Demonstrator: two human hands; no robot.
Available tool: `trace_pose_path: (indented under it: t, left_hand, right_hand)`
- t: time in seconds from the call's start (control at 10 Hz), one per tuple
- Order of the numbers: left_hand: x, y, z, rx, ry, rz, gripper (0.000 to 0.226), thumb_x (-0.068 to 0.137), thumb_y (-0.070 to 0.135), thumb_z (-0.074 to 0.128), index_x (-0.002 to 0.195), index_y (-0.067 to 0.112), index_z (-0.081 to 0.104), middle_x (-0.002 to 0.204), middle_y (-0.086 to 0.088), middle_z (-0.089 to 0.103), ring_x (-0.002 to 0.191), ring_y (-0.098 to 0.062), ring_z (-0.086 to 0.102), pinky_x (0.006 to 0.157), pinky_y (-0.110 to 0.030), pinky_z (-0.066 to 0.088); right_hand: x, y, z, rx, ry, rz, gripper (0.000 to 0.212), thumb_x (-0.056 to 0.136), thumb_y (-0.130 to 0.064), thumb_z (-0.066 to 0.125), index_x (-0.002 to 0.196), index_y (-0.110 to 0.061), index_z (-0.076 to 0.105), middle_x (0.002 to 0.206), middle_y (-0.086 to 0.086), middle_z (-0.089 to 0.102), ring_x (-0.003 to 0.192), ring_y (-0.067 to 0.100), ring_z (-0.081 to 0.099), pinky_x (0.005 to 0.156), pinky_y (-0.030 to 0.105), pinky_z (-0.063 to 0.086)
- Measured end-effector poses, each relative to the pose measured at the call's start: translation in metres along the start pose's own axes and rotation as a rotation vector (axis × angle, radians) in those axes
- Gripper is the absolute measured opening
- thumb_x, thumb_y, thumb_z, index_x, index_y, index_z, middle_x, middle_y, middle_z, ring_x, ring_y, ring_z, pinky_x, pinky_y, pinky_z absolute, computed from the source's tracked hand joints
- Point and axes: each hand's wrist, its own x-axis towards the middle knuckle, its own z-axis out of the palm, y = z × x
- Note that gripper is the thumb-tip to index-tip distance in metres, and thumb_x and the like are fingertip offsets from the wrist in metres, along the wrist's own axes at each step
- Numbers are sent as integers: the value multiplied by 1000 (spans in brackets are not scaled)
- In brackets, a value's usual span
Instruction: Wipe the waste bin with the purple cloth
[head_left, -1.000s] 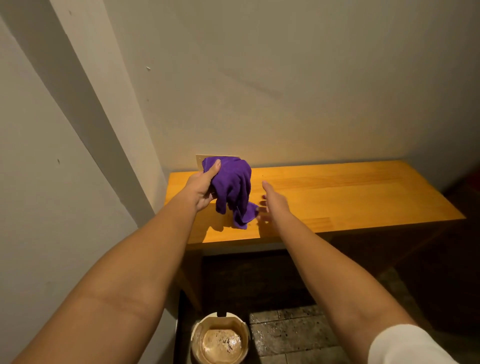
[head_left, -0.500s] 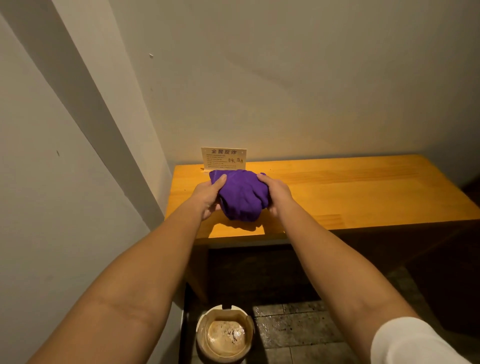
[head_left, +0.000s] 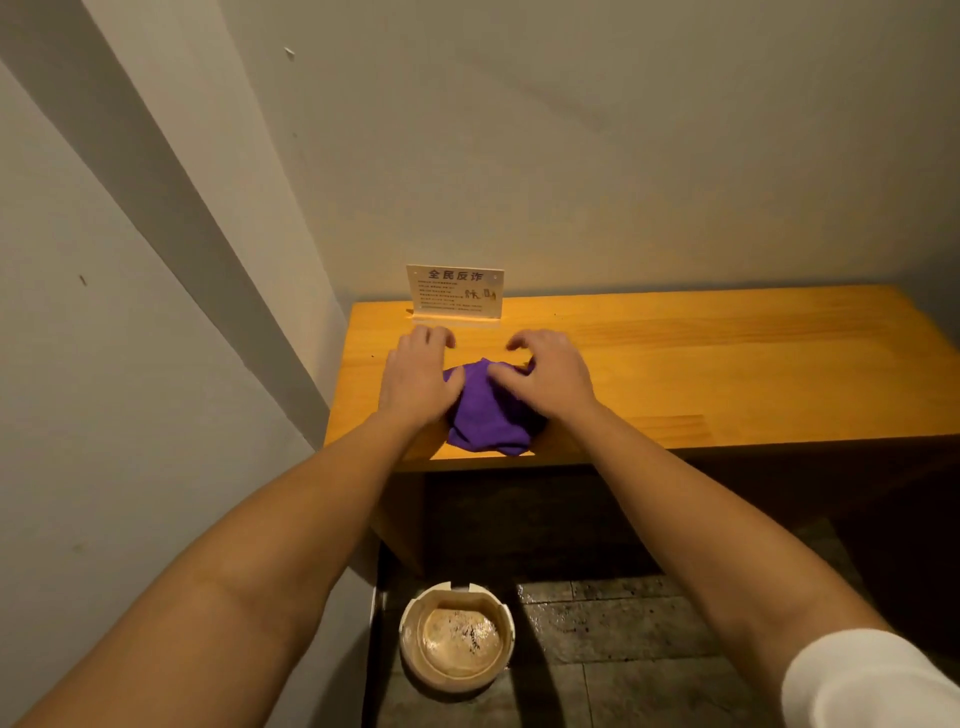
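The purple cloth (head_left: 488, 415) lies bunched on the wooden table (head_left: 727, 364), close to its front edge. My left hand (head_left: 418, 376) rests at the cloth's left side, fingers spread flat toward the wall, thumb touching the fabric. My right hand (head_left: 548, 376) hovers over the cloth's right part with fingers apart and curled; neither hand grips it. The waste bin (head_left: 506, 616), round and beige with a stained bottom, stands on the floor below the table's left end, between my forearms.
A small white sign (head_left: 454, 292) with printed characters stands at the table's back edge against the wall. A wall runs close along the left. The floor (head_left: 623, 623) has dark stone tiles. The space under the table is dark.
The cloth went from hanging in my left hand, to being held between both hands, to lying on the table. Both hands have let go and spread over it.
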Motion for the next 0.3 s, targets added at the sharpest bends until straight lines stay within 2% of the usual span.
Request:
trace_pose_path:
  t: [0.1, 0.2, 0.3]
  left_hand:
    - [1, -4, -3, 98, -335, 230, 57, 92, 52, 65, 138, 19, 55, 135, -8, 60, 121, -30, 57, 98, -43, 50]
    - [-13, -8, 7, 187, -507, 204, 79, 96, 55, 60, 159, 21, 28, 158, -8, 45, 138, -31, 48, 109, -48, 46]
    - [-4, -5, 4, 301, -543, 212, 89, 95, 58, 60, 163, 19, 17, 166, -10, 35, 147, -32, 37, 117, -50, 36]
  right_hand:
    - [-5, 6, 2, -232, -349, -256, 96, 75, -87, 57, 147, -24, 49, 148, 3, 55, 135, 26, 48, 110, 45, 42]
    - [-17, 20, 7, -338, -383, -278, 98, 83, -85, 51, 159, -27, 30, 150, 6, 50, 134, 26, 48, 112, 43, 42]
    - [-13, 21, 6, -362, -396, -228, 95, 86, -85, 45, 160, -28, 26, 152, 6, 49, 136, 26, 45, 114, 43, 39]
